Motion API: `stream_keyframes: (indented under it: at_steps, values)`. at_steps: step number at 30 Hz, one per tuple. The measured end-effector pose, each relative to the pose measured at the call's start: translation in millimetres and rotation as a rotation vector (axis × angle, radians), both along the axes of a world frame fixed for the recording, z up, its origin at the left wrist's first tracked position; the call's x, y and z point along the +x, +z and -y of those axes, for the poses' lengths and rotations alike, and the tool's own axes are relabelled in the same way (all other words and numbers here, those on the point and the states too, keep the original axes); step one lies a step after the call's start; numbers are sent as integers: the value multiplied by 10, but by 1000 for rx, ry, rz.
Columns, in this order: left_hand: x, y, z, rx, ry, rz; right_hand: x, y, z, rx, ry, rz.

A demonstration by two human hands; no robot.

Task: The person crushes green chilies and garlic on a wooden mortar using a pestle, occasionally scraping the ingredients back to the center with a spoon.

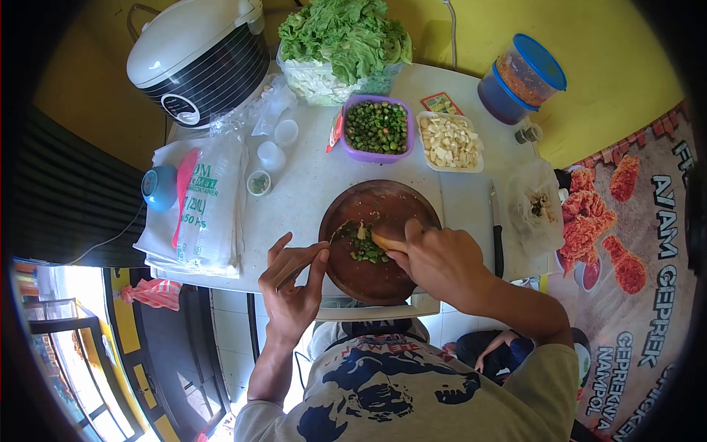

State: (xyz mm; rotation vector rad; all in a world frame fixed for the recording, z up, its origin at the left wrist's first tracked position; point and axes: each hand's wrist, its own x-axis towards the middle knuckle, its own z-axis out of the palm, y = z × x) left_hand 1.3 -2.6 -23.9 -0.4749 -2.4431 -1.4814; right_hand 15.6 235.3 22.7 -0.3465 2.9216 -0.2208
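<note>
A round brown mortar (353, 278) stands near the table's front edge, with chopped green chili and pale bits (368, 250) in its middle. My right hand (442, 261) is wrapped round a light wooden pestle (388, 243), whose end touches the green bits. On the mortar's left rim, my left hand (294, 276) pinches a thin piece between thumb and fingers, too small to make out. Behind the mortar are a purple tub (378, 157) of cut green chili and a white tray (455, 169) of peeled garlic.
A knife (498, 228) lies right of the mortar, near a plastic bag (541, 195). Plastic packs (199, 221) and small cups (271, 156) are at left. Behind stand a rice cooker (199, 66), lettuce (342, 37) and lidded containers (523, 77). A person (501, 350) sits low beyond the table.
</note>
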Motion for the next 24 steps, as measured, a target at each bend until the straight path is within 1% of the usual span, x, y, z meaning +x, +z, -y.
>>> stream_keyframes:
  at_steps: [3, 6, 9, 12, 16, 18, 19, 21, 22, 24]
  values:
    - [-16, 11, 7, -4, 0, 6, -72, 25, -70, 29, 62, 59]
    - [7, 5, -2, -29, -27, 61, -123, 20, -26, 35, 79, 19]
    - [-22, -23, 11, -5, -29, -4, -114, 32, -84, 34, 73, 53]
    - [-11, 23, 42, 7, -13, 36, -127, 108, -57, 76, 83, 74]
    - [-56, 52, 5, 49, 21, -24, -164, 81, -182, -8, 61, 129]
    - [-57, 65, 17, 48, 57, -27, -66, -84, -310, -257, -22, 90]
    - [-54, 60, 29, 48, 63, -28, -5, -121, -359, -256, -16, 90]
    - [-43, 46, 52, 8, 92, -20, 128, -174, -434, -660, -238, 92]
    - [-34, 45, 57, 7, 91, -22, 179, -159, -458, -662, -238, 90]
    - [9, 39, 47, -24, 74, 20, 256, -90, -489, -796, -341, 194]
